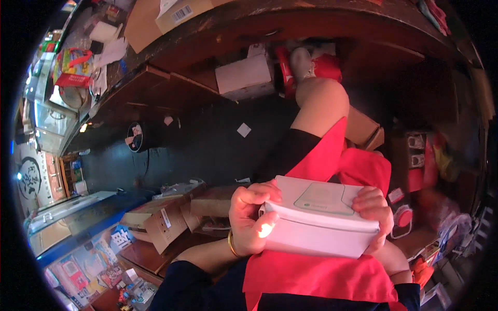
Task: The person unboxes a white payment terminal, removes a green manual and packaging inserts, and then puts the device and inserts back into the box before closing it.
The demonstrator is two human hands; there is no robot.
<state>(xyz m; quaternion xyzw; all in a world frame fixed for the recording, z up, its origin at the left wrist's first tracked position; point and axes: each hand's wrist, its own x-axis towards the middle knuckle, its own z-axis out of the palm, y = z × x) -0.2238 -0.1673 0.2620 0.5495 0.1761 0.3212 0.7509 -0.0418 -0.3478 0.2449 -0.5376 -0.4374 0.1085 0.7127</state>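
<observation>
A white cardboard box (319, 237) rests at the lap against a red apron (319, 276). Its lid (311, 196) bears a thin green outline and small print, and a dark seam runs beneath the lid's near edge. My left hand (253, 217) grips the box's left end, thumb on the front face and fingers on top. At the opposite end, my right hand (375, 215) holds the box with its fingers over the lid's corner. The inside of the box is hidden.
A black waste bin (136, 138) with paper stands on the dark floor (194, 136). Opened brown cartons (151, 225) sit at the left on a wooden surface. Across the top runs a wooden counter (253, 19), with a white box (243, 76) beneath it. A brown carton (360, 128) lies beside my leg.
</observation>
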